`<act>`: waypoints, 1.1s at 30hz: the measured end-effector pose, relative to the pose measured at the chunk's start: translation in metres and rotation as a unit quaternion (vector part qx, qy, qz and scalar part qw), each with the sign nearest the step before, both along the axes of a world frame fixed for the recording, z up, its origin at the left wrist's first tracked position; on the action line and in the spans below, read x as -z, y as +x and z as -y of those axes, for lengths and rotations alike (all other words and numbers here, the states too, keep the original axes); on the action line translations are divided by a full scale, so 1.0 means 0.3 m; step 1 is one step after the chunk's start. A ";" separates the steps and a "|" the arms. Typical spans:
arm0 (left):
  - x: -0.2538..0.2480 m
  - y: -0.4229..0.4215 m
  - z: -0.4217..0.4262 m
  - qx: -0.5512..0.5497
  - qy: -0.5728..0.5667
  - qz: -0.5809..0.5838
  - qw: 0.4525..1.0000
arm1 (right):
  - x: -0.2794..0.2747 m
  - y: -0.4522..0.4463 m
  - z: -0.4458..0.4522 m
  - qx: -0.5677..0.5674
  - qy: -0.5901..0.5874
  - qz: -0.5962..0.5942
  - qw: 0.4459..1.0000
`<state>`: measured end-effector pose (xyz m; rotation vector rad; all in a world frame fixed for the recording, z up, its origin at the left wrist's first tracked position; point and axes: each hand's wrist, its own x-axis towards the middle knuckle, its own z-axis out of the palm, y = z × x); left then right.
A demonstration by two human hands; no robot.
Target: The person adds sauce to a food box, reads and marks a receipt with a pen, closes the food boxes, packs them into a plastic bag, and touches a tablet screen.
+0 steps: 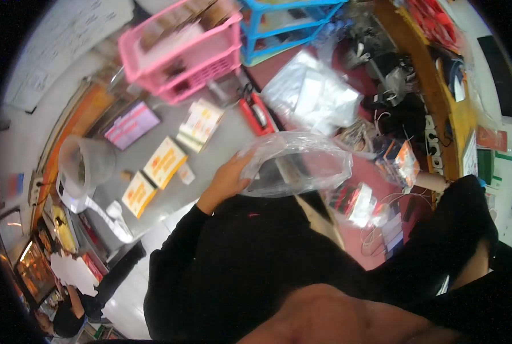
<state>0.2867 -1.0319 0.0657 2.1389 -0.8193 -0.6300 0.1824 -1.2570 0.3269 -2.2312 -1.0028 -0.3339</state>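
Observation:
My left hand (230,179) is closed on the left edge of a clear plastic bag (301,143). The bag's wide mouth gapes in front of my dark clothing. What looks like my right hand (430,181) is at the end of a black sleeve on the right, blurred, its fingers not distinguishable. It is nearest to an orange and dark printed package (400,163); whether it touches the package I cannot tell. Below that package lies a red and white plastic-wrapped bundle (356,205).
Yellow-and-white boxes (165,162), a purple box (132,126) and a translucent bin (75,166) stand on the grey table. Pink (204,71) and blue (290,26) racks are at the back. Plastic bags (313,94) and cables lie right. A person (72,309) is lower left.

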 end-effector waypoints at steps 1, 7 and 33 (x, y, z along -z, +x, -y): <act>-0.037 0.034 0.046 -0.004 0.007 -0.017 1.000 | -0.026 0.032 0.068 0.012 0.010 0.041 0.999; -0.047 0.205 0.391 -0.005 -0.055 0.001 0.998 | 0.087 0.442 0.651 0.253 0.029 0.237 0.937; -0.027 0.075 0.487 -0.172 0.089 -0.102 0.976 | 1.019 1.029 2.082 0.669 0.151 -0.098 0.721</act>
